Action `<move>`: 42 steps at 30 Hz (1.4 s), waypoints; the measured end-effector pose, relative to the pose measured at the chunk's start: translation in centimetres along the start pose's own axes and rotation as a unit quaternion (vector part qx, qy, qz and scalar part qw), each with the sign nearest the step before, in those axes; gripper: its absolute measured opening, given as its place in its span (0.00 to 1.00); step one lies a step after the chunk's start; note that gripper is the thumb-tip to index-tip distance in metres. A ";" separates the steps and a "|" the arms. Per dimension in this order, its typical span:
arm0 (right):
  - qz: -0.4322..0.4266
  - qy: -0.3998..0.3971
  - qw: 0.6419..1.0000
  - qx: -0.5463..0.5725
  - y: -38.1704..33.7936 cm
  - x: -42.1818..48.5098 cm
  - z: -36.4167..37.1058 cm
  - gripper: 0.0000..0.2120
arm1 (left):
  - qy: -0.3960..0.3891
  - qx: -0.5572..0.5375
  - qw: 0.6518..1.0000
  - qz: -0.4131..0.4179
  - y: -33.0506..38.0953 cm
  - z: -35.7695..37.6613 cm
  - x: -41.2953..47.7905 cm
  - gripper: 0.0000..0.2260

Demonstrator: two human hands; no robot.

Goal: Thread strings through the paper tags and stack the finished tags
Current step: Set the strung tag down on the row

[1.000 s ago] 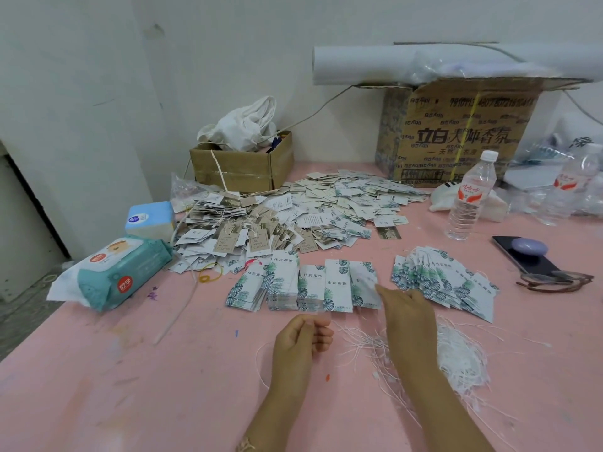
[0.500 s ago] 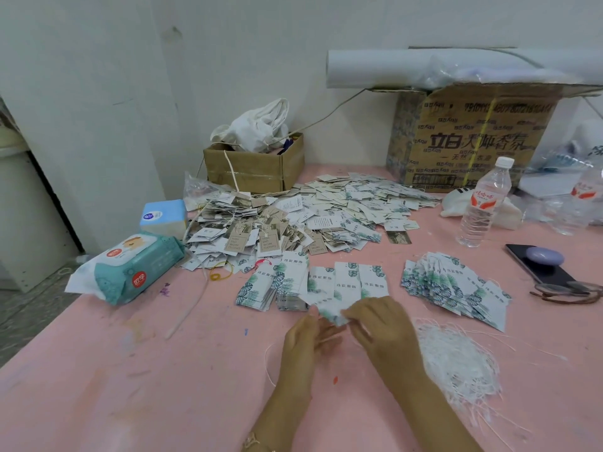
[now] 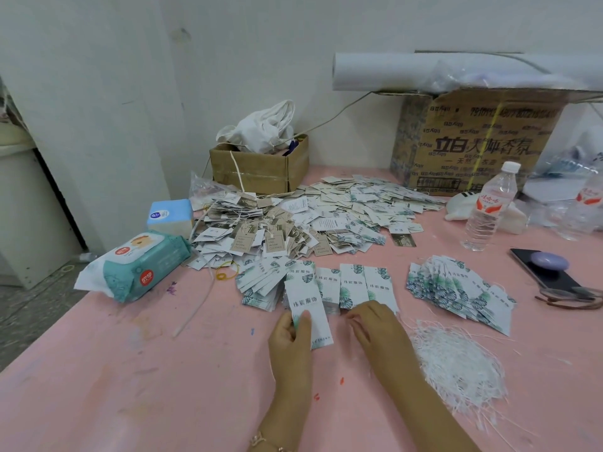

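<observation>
— Since half a second ago, what has moved?

— Both hands have drawn apart. The left hand now lifts a white paper tag with green leaf print clear of the row, where before the two hands met over it.

— How does the left grip stand?

— Clenched on the tag: thumb on its face near the left edge, fingers behind. The tag stands tilted, its top leaning left, in front of the row of small tag stacks on the pink table.

— And the right hand?

— It rests just beside that tag, fingers curled at the near edge of the row. Whether it pinches a string or anything else, I cannot tell.

— Where are the strings?

— A loose heap of thin white strings lies on the table to the right of the right forearm. Beyond it a fanned stack of the same leaf-print tags spreads out.

— What else is on the table?

— A large pile of mixed tags behind the row, a small brown cardboard box holding white cloth, a teal pack of wet wipes at the left, a clear plastic water bottle and a black phone at the right.
</observation>
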State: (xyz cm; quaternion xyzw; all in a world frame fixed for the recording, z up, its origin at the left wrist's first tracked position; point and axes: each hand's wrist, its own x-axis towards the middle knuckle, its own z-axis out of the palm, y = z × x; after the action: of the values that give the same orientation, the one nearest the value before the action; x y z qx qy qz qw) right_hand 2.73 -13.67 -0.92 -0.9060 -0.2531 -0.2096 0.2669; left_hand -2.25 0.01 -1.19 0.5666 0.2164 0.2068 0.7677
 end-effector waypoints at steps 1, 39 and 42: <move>-0.011 0.018 0.999 -0.024 -0.2 0.3 0.0 0.07 | 0.007 0.002 1.000 -0.006 0.0 0.0 0.0 0.14; -0.022 0.165 0.983 -0.080 -0.8 2.0 3.1 0.05 | -0.069 0.026 0.997 0.023 0.7 0.3 -0.9 0.15; 0.024 0.243 0.969 -0.031 -0.4 1.9 2.7 0.07 | -0.061 0.004 0.998 0.001 0.6 0.3 -0.8 0.15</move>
State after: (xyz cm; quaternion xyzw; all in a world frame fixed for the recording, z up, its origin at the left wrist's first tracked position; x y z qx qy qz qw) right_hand 4.67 -11.14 -1.86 -0.8417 -0.1522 -0.4245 0.2969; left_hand -2.76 -0.53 -0.49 0.5812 0.1695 0.1716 0.7772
